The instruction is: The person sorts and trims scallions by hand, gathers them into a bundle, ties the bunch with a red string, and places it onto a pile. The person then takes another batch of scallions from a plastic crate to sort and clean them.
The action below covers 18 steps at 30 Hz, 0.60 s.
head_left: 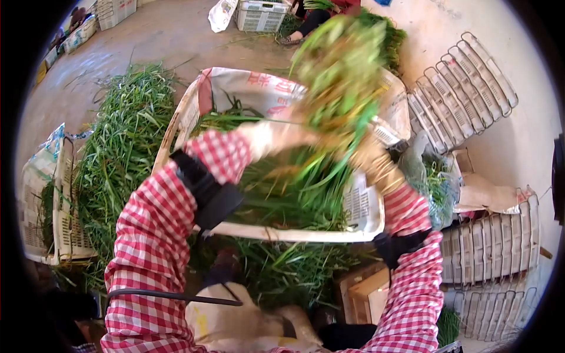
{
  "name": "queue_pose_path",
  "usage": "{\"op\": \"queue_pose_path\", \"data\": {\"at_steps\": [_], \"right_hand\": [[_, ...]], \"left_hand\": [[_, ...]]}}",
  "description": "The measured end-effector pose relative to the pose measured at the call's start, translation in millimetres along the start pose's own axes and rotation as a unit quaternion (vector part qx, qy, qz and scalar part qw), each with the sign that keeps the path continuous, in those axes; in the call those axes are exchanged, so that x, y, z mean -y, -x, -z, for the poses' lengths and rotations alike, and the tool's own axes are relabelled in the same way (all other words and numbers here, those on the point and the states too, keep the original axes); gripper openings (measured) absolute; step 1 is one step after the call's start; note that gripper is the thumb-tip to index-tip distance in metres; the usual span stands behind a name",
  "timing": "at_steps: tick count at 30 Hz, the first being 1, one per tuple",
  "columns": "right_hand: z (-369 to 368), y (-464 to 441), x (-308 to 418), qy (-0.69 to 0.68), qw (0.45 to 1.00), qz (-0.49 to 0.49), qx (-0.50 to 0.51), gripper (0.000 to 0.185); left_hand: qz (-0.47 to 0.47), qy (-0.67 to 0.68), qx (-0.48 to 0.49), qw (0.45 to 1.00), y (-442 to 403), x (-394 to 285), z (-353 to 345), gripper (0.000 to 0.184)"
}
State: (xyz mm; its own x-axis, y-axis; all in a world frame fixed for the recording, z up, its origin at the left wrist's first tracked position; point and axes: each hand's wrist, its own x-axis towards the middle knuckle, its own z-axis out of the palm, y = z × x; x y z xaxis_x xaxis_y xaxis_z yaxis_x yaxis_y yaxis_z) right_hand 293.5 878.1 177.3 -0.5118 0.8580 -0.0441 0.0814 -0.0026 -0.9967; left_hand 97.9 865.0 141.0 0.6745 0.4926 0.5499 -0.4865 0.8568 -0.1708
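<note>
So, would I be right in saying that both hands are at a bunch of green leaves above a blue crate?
Not quite: the crate is white, as the head view shows. The left hand and right hand are indeed at the bunch of green leaves above it.

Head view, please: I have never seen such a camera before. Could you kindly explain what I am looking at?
There is no machine working here. One camera, worn on a person's head, looks forward and down, so the red-and-white checked sleeves are the wearer's own. A bundle of long green leaves is held up between the left hand and right hand; blur hides each hand's exact grip. Below, a white crate contains more greens. On the floor, a leafy heap lies to the left.
</note>
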Motion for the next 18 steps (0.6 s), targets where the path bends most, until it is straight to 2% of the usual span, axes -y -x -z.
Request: {"op": "queue_pose_path", "data": {"at_steps": [2, 5, 8, 11, 13, 14, 15, 16, 18], "right_hand": [[-3.3, 20.0, 67.3, 0.034, 0.994, 0.099, -0.022, 0.04], [-6.1, 61.3, 151.9, 0.1, 0.968, 0.223, -0.056, 0.058], [-23.1, 97.3, 206.1, 0.254, 0.914, 0.301, -0.091, 0.077], [-49.0, 121.7, 225.6, 0.521, 0.772, 0.334, -0.145, 0.096], [-67.6, 130.5, 218.1, 0.674, 0.647, 0.313, -0.171, 0.108], [-76.0, 135.2, 203.6, 0.72, 0.614, 0.278, -0.165, 0.114], [-82.2, 138.7, 187.0, 0.734, 0.618, 0.239, -0.149, 0.121], [-85.3, 144.1, 169.2, 0.724, 0.646, 0.204, -0.129, 0.127], [-79.8, 154.8, 132.3, 0.635, 0.757, 0.135, -0.069, 0.111]], "left_hand": [[-0.021, -0.086, 0.018, 0.996, -28.5, 16.6, -37.1, 0.053], [-0.122, -0.22, 0.016, 0.968, -58.4, 37.9, -77.5, 0.053], [-0.222, -0.312, -0.002, 0.924, -63.7, 61.3, -94.6, 0.054], [-0.284, -0.344, -0.021, 0.895, -54.8, 90.5, -84.3, 0.055], [-0.316, -0.343, -0.039, 0.884, -40.6, 111.8, -64.2, 0.055], [-0.328, -0.338, -0.05, 0.881, -33.0, 123.2, -51.7, 0.055], [-0.338, -0.332, -0.06, 0.879, -24.3, 135.8, -39.1, 0.055], [-0.346, -0.327, -0.072, 0.877, -16.5, 147.3, -26.6, 0.056], [-0.359, -0.318, -0.096, 0.872, -0.7, 173.2, -2.9, 0.056]]}}
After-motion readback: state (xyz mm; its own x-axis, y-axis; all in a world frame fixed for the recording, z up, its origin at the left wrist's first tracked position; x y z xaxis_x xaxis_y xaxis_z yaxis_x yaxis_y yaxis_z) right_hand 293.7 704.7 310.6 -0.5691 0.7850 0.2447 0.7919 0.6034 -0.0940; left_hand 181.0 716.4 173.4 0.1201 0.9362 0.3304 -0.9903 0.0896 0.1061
